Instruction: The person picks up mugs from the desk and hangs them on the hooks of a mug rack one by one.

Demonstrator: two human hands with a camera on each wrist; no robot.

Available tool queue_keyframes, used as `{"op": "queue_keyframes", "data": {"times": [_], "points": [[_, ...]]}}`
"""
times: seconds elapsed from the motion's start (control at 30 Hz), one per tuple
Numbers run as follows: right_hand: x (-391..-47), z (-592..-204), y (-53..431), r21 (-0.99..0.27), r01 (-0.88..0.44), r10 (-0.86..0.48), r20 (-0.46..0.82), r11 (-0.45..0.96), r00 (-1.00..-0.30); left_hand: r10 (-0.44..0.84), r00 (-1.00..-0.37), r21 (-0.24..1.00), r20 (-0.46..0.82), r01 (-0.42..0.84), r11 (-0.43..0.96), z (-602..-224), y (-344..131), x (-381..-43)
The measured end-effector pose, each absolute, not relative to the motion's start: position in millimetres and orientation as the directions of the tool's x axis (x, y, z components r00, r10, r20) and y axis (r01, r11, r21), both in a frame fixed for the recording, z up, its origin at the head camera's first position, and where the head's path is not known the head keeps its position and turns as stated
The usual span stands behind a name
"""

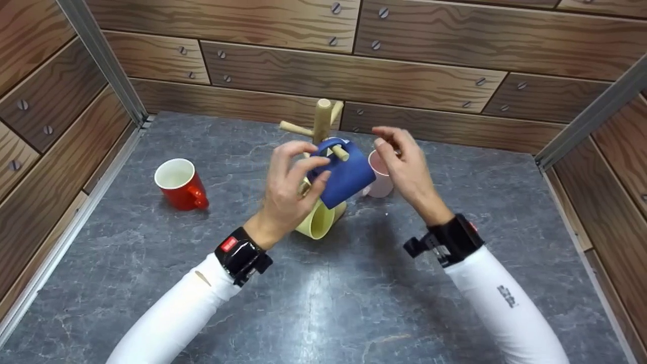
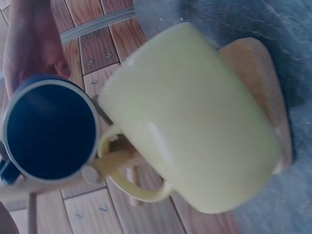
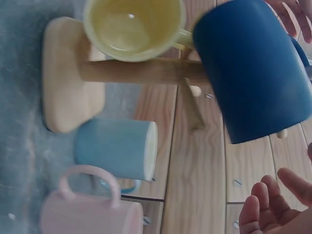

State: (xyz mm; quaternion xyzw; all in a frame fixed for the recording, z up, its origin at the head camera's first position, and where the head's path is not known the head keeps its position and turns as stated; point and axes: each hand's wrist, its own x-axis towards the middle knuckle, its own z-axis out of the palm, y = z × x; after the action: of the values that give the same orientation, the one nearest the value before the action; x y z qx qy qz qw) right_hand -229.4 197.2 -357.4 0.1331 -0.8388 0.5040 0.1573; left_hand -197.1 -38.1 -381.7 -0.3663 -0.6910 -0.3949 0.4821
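A blue mug hangs by its handle on an upper peg of a wooden mug tree, its body tilted. Just left of its handle is my left hand, fingers spread and slightly bent, fingertips right at the mug. My right hand is raised to the right of the mug, apart from it, fingers loosely bent and holding nothing. Below the blue mug, a yellow mug hangs on a lower peg, its handle round the peg. The right wrist view shows the mug tree's base on the table.
A red mug with a white inside stands upright at the left. Behind my right hand stands a pink mug; beside it in the right wrist view is a light blue mug. Wood-patterned walls enclose the grey table.
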Motion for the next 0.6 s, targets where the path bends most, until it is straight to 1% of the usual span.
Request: {"op": "queue_keyframes", "data": {"times": [0.17, 0.27, 0.43, 0.6], "points": [[-244, -340, 189, -0.725, -0.467, -0.123, 0.475, 0.505, -0.871, 0.277, -0.257, 0.112, 0.926, 0.887, 0.449, -371, -31, -197], [-255, -331, 183, -0.671, -0.507, -0.191, 0.489, 0.54, -0.851, 0.32, -0.265, 0.09, 0.91, 0.878, 0.471, -367, -27, -199], [-269, -319, 174, -0.587, -0.525, -0.309, 0.432, 0.617, -0.847, 0.338, -0.291, 0.092, 0.895, 0.862, 0.499, -364, -24, -201], [-277, -312, 167, -0.535, -0.528, -0.379, 0.37, 0.66, -0.848, 0.341, -0.298, 0.088, 0.892, 0.853, 0.514, -362, -22, -203]]}}
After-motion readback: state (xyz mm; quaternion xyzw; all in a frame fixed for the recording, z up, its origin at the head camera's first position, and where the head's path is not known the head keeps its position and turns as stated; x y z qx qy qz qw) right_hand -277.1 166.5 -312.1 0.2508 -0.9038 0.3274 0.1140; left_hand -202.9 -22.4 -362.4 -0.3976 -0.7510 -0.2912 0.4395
